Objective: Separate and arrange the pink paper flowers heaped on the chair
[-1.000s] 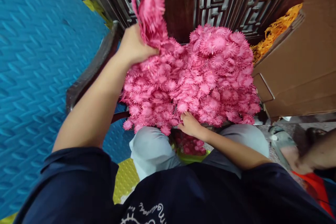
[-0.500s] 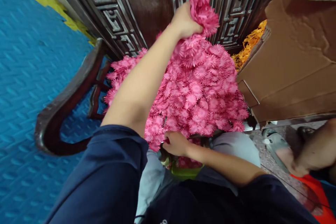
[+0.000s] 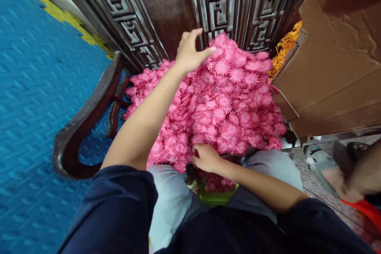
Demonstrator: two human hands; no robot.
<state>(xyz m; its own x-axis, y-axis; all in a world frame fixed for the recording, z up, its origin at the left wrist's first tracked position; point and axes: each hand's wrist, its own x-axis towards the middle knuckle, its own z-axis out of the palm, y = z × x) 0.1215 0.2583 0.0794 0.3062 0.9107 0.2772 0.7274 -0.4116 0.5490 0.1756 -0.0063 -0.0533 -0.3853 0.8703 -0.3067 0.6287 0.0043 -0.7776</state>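
A broad heap of pink artificial flowers (image 3: 229, 103) lies in front of my knees, against dark carved wood. Over the heap's far edge my left hand (image 3: 190, 52) is held out, its thumb and fingers spread with nothing between them. My right hand (image 3: 206, 158) is at the near edge, low between my knees, its fingers curled in a pinch against the flowers. What those fingers hold is hidden. Beneath that hand, a green container (image 3: 217, 197) has more pink flowers in it.
Carved wooden panels (image 3: 178, 16) stand behind the heap. A curved wooden armrest (image 3: 86, 107) is at left, beside a blue textured mat (image 3: 38, 99). On the right are a cardboard box (image 3: 333, 71), orange artificial flowers (image 3: 285, 45) and another person's sandalled foot (image 3: 327, 170).
My left hand has let go of the raised strand of pink flowers and opened. That strand has dropped onto the heap. My right hand stays pinched at the near edge.
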